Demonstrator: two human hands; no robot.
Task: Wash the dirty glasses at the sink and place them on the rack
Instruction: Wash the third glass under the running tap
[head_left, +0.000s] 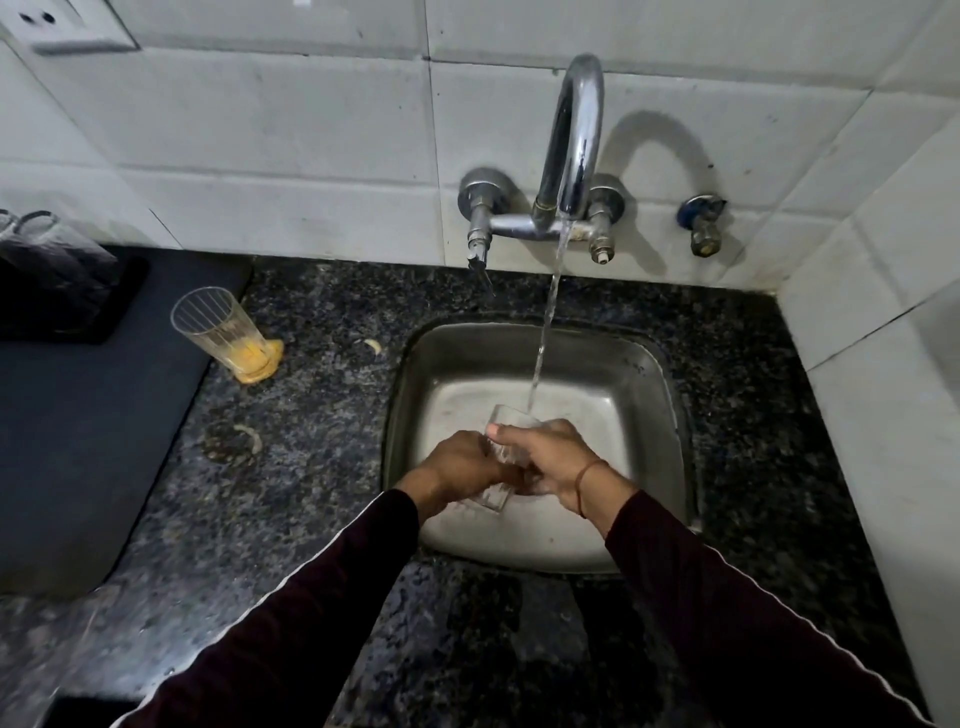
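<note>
Both hands, left hand (462, 462), right hand (545, 457), gripping glass (501, 457) between them, under tap stream (545, 332)

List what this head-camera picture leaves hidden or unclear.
- Glass in the sink: its middle is covered by the left hand and right hand.
- Sink drain: hidden behind hands and glass.
- Glass at the left edge: cut off by the frame.
- Rack: not clearly identifiable.

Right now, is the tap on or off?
On. A stream of water runs from the tap spout down onto the glass that both hands hold over the sink.
</note>
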